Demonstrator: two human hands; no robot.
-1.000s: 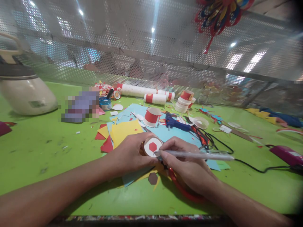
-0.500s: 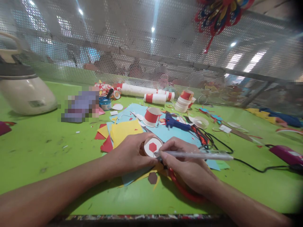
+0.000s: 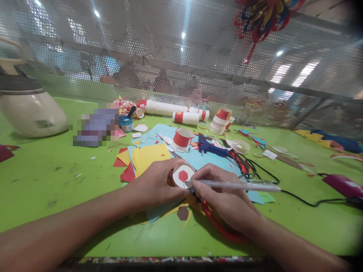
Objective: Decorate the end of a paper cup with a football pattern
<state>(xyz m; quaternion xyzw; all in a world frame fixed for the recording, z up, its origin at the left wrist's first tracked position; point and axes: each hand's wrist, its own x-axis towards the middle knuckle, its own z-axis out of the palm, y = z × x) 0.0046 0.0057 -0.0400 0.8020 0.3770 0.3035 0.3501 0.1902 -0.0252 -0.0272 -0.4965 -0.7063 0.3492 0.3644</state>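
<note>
My left hand [image 3: 160, 181] is closed round a small round piece [image 3: 177, 181] with a white face and a red hexagon in its middle. Whether this is a cup's base or a separate disc, I cannot tell. A clear-barrelled pen [image 3: 241, 185] is pinched in my right hand [image 3: 219, 194], its tip on the white face just below the hexagon. Red-handled scissors [image 3: 217, 223] lie partly hidden beneath my right hand. Close by on the table is a dark brown paper hexagon [image 3: 183, 213]. Yellow paper [image 3: 150, 156] and blue paper [image 3: 214, 161] are spread under and beyond my hands.
A red-and-white paper cup [image 3: 182, 140] and a blue glue gun [image 3: 211, 147] lie ahead. Farther back are stacked cups [image 3: 185, 118] and a blue jar [image 3: 126, 124]. A large pot-like vessel [image 3: 31, 109] stands left; a purple device [image 3: 342, 185] lies right. Perforated mesh [image 3: 176, 71] rises behind.
The pen has shifted very slightly on the white face. Both hands keep their grips, and everything else stays in place.
</note>
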